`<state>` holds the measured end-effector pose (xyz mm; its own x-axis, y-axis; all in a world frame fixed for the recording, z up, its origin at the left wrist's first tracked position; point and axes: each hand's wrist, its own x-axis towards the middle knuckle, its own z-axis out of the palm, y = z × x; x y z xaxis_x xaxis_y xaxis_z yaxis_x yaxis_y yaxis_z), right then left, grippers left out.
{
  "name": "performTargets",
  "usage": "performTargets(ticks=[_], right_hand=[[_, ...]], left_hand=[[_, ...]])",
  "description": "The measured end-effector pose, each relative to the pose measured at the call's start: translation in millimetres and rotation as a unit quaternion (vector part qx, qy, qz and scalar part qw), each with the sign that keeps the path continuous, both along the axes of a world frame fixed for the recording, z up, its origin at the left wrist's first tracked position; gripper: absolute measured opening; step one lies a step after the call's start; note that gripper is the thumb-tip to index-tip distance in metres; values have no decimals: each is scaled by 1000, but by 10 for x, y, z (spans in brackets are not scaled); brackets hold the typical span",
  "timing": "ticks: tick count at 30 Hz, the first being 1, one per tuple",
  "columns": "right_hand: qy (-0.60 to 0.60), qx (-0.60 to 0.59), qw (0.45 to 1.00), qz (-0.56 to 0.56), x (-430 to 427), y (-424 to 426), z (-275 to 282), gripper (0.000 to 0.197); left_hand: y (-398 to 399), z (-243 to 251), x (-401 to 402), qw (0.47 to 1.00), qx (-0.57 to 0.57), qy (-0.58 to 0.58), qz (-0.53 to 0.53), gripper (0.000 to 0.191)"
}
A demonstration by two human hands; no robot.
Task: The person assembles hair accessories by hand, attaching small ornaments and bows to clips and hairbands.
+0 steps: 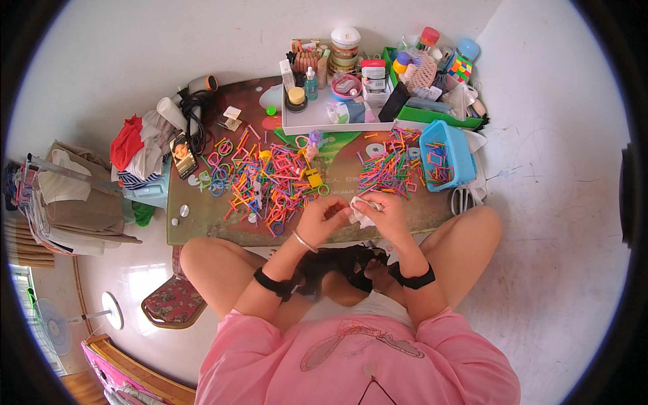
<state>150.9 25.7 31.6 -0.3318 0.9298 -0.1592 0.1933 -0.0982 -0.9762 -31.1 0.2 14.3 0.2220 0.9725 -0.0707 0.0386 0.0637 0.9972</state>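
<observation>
A crumpled white tissue or cloth [364,216] is held up above the table's front edge. My right hand [390,217] pinches it between thumb and fingers. At its left edge, the curled fingertips of my left hand [322,218] meet the same piece; whether a small part is tucked inside is hidden. Beyond my left hand spreads a big heap of colourful plastic sticks and rings [273,177], with a yellow plastic piece [314,178] on top. A second pile of sticks [387,169] lies past my right hand. More sticks sit in a blue plastic basket [445,126] on the right.
A white tray [334,128] of cosmetics and a green box [440,117] of bottles stand at the back. White-handled scissors [461,198] lie right. Leftward are a phone [183,156], a hair dryer [195,86] and piled clothes [147,144]. My knees flank the table [202,228].
</observation>
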Motion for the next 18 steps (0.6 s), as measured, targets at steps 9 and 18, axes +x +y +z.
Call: performTargets(ticks=[9,18], right_hand=[[26,88,988,-128,22,28,-191,22],[175,-12,983,-49,-194,-38,-290,27]], left_hand=[[-14,-97,85,987,-72,-143,17,13],[-47,-180,129,981,-65,-166,74,15]])
